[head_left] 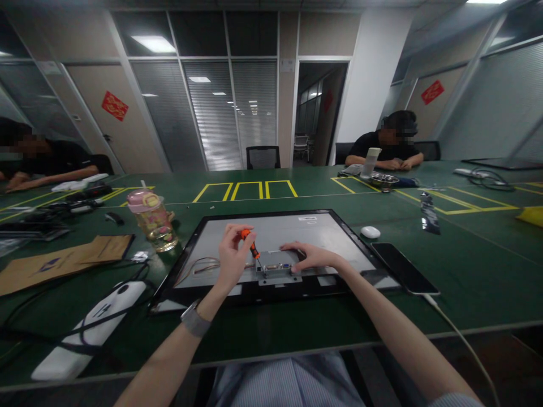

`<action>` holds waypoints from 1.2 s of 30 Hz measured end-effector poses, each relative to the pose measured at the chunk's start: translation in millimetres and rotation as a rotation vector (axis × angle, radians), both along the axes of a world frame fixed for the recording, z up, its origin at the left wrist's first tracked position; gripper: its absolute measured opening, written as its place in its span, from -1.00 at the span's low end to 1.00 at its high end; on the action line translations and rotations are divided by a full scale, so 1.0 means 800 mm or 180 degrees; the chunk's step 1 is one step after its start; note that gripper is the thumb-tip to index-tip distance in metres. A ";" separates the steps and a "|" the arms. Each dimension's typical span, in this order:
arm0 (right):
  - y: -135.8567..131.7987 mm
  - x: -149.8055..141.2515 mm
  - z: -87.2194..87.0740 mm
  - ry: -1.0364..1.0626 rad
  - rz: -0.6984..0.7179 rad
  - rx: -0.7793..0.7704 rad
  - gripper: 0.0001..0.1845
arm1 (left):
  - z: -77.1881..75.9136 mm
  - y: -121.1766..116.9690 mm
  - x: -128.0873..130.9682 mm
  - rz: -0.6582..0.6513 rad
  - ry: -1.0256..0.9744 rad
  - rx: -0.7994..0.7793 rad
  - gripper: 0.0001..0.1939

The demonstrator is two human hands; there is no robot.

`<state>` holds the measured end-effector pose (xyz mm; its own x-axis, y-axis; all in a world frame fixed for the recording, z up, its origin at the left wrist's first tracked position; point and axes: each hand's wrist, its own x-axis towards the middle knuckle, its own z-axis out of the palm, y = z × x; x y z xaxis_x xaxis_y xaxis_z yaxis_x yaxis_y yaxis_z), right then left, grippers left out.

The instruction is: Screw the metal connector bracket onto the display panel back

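Observation:
A flat display panel (331, 232) with a black frame lies back side up in front of me. Near its front edge sits a metal bracket (278, 278) with a row of connector ports. My left hand (232, 251) is closed round an orange and black screwdriver (254, 249), tilted with its tip down at the left end of the bracket. My right hand (311, 257) rests at the bracket's right end, thumb on the ports' edge and fingers curved over the board behind. Thin wires (203, 264) run left from the bracket. What the right fingertips touch is partly hidden.
Left of the panel stand a pink-lidded bottle (155, 223), a paper bag (72, 261) and a white power strip (91, 333) with black cables. On the right lie a phone (403, 267) on a charging cable and a white earbud case (370, 232). Two people sit across the table.

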<state>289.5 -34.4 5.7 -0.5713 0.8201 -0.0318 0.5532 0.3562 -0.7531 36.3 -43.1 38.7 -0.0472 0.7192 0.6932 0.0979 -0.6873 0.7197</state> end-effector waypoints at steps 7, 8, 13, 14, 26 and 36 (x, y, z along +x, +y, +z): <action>-0.002 -0.001 0.002 -0.0009 -0.0009 0.0004 -0.18 | 0.001 -0.001 0.000 0.0090 0.0060 0.0001 -0.89; -0.002 -0.001 0.002 -0.0007 -0.0014 0.0001 -0.18 | 0.001 -0.001 0.000 -0.0001 0.0083 -0.0051 -0.88; -0.002 -0.001 0.003 -0.0020 0.0026 0.0025 -0.18 | -0.003 0.001 0.001 -0.0632 -0.0214 -0.0454 -0.76; -0.001 -0.001 0.003 -0.0020 0.0037 0.0034 -0.18 | -0.005 0.002 0.001 -0.0713 -0.0354 -0.0502 -0.76; -0.001 -0.002 0.002 -0.0054 -0.0005 0.0043 -0.19 | 0.006 -0.001 -0.003 -0.0235 -0.0075 -0.0217 -0.76; -0.003 -0.002 0.005 -0.0033 0.0012 -0.0006 -0.17 | -0.008 0.012 -0.002 -0.0729 -0.0552 -0.0532 -0.80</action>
<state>287.9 -36.7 9.8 -0.5740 0.8179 -0.0393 0.5597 0.3568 -0.7480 35.0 -33.6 32.4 0.0219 0.8279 0.5604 -0.1792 -0.5482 0.8169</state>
